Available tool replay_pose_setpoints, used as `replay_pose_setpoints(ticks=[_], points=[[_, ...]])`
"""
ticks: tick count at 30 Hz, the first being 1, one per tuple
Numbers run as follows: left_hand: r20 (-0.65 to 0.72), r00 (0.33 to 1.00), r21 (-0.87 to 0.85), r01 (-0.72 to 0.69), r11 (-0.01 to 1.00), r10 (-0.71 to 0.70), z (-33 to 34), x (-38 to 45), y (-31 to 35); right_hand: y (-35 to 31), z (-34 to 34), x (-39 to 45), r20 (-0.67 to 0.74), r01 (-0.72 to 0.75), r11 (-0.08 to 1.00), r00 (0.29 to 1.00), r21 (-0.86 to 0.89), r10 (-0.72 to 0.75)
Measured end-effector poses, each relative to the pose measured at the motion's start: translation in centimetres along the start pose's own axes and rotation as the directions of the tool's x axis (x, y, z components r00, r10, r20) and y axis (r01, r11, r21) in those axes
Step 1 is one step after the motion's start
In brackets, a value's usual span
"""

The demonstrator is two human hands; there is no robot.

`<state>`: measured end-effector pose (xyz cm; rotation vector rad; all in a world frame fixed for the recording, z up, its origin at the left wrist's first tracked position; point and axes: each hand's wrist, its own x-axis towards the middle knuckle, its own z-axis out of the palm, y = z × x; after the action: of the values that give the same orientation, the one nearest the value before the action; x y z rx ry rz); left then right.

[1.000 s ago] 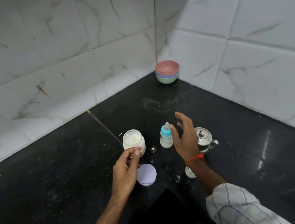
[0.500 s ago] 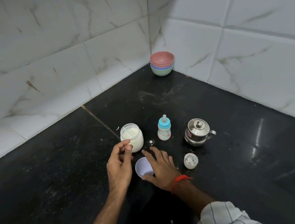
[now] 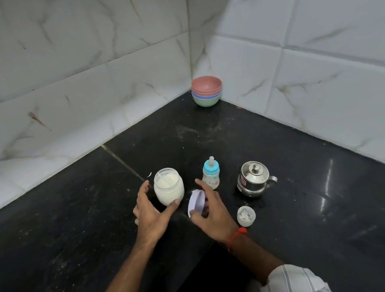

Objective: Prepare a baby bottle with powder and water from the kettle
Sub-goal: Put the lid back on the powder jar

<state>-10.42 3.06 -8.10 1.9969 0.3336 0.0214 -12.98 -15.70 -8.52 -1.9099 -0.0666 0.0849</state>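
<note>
An open glass jar of white powder (image 3: 169, 187) stands on the black counter (image 3: 76, 233), a spoon handle showing inside it. My left hand (image 3: 151, 211) is spread beside the jar, thumb tip touching its lower front. My right hand (image 3: 210, 210) holds the jar's pale lilac lid (image 3: 196, 202) tilted on edge, just right of the jar. The small baby bottle (image 3: 211, 173) with a blue collar and teat stands upright behind my right hand. The steel kettle (image 3: 253, 179) with its lid on sits to the right.
A small clear cap (image 3: 246, 215) lies on the counter in front of the kettle. A stack of coloured bowls (image 3: 206, 90) sits in the far corner against the white tiled walls. Spilled powder specks dot the counter.
My right hand came back from near the kettle, reached the lid lying on the counter and lifted it on edge. My left hand opened up beside the jar.
</note>
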Motion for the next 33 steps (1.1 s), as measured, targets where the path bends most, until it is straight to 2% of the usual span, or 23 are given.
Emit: replay_pose_setpoints(ticks=[5,8,11,13,17,20,26,33], points=[[0.065,0.998,0.039,0.016,0.999,-0.019,1.7,2.5,-0.2,-2.1,-1.9,0.5,-0.115,0.019,0.969,0.993,0.248,0.01],[0.016,1.0,0.071,-0.004,0.997,0.003,2.6,3.6,-0.2,-3.0,-2.6,0.7,-0.161,-0.017,0.947,0.984,0.321,0.072],[-0.027,0.999,0.086,-0.045,0.995,0.048,2.7,4.2,-0.6,-3.7,-2.7,0.7,-0.232,0.01,0.937,0.97,0.35,0.076],[-0.033,0.994,0.062,-0.101,0.993,0.103,2.5,3.6,-0.9,-3.8,-2.7,0.7,-0.258,0.024,0.937,0.964,0.35,0.072],[-0.012,0.953,-0.023,-0.303,0.953,0.303,2.0,0.0,-0.4,-4.2,-3.0,0.7,-0.251,0.096,0.925,0.968,0.367,-0.001],[0.01,0.91,-0.051,-0.413,0.909,0.414,1.9,-2.2,0.4,-5.2,-3.4,0.4,-0.191,0.162,0.941,0.976,0.297,-0.108],[0.018,0.864,-0.083,-0.5,0.862,0.503,1.3,-4.9,2.0,-5.9,-4.4,-0.7,-0.065,0.288,0.956,0.957,0.054,-0.284],[0.044,0.858,-0.08,-0.507,0.858,0.511,1.0,-6.5,4.2,-6.9,-6.4,-1.9,0.088,0.325,0.94,0.945,-0.106,-0.316]])
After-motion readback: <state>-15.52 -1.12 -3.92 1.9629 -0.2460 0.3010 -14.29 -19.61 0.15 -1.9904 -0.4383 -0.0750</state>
